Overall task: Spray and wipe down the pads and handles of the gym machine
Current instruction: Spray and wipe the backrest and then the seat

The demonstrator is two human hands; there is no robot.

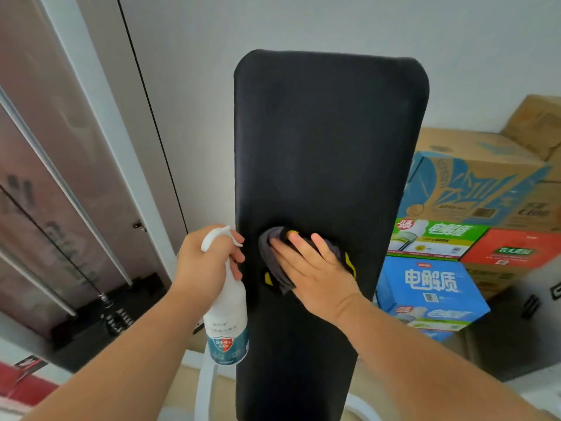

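A long black back pad (328, 141) of the gym machine stands upright in the middle of the view. My right hand (315, 271) lies flat on a grey cloth (273, 256) with yellow trim, pressing it against the lower half of the pad. My left hand (203, 262) grips a white spray bottle (226, 323) by its neck, just left of the pad's edge, with a finger over the trigger. The nozzle points toward the pad. No handles of the machine are in view.
Stacked cardboard boxes (473, 189) and coloured drink cartons (431, 287) stand close to the pad on the right. A weight stack with guide rods and a cable (60, 189) runs along the left. The machine's white frame (206, 387) shows below the bottle. A grey wall lies behind.
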